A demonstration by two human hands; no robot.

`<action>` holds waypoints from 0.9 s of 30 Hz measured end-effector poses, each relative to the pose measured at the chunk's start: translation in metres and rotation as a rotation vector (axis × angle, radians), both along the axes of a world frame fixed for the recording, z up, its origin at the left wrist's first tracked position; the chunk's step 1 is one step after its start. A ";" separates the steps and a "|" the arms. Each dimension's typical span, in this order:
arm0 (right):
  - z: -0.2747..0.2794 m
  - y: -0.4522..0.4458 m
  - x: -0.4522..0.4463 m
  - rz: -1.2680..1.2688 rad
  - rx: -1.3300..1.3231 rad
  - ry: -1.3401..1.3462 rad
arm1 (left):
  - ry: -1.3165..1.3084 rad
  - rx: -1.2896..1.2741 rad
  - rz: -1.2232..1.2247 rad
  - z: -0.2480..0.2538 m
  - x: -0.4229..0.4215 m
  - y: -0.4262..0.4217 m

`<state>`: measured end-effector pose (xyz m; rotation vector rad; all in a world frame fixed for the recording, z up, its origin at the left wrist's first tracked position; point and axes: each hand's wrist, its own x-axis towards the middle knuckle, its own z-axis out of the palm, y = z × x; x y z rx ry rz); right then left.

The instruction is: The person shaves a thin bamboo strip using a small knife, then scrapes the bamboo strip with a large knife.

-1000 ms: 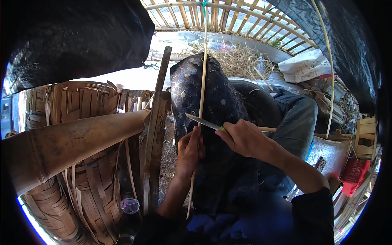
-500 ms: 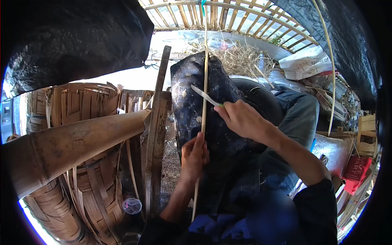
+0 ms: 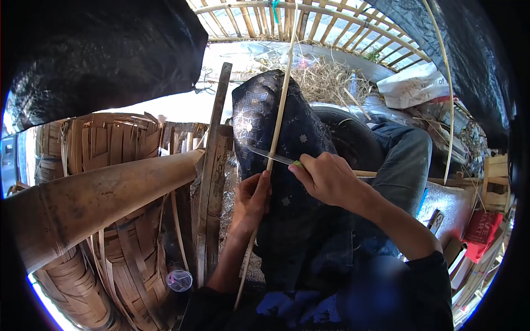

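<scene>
A long, thin bamboo strip point(image 3: 282, 110) runs up the middle of the head view, over a dark patterned cloth point(image 3: 256, 105) that covers my leg. My left hand point(image 3: 252, 198) is closed round the strip, thumb along it. Just above that thumb, the blade of a knife point(image 3: 280, 158) crosses the strip; I cannot tell how deep its edge sits. My right hand point(image 3: 331, 175) is wrapped round the knife's handle, of which only a bit of green shows. The strip's lower end passes below my left wrist toward my lap.
At left, a thick bamboo pole point(image 3: 110, 190) lies across rolls of woven bamboo point(image 3: 130, 259), beside an upright wooden post point(image 3: 212, 165). A clear plastic cup point(image 3: 179, 280) stands low. Ahead are a heap of shavings point(image 3: 326, 80) and a slatted bamboo fence point(image 3: 309, 22). A red bag point(image 3: 482, 234) hangs right.
The knife has slid down along the strip toward my left hand. My left hand has shifted slightly left, and the strip now tilts, its top further right and its lower end further left.
</scene>
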<state>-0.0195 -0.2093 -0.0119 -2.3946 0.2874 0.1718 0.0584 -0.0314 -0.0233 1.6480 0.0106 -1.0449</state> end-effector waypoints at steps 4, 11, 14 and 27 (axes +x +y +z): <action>-0.001 0.001 0.003 0.025 -0.038 0.013 | -0.041 0.031 0.052 -0.004 -0.009 -0.001; -0.003 0.010 0.013 0.074 -0.178 0.073 | 0.007 0.042 0.109 -0.008 -0.011 0.005; -0.005 0.012 0.015 0.072 -0.205 0.069 | -0.049 0.043 0.113 -0.005 -0.015 0.002; -0.011 0.014 0.026 0.044 -0.242 0.018 | -0.238 0.068 0.112 -0.006 -0.024 -0.001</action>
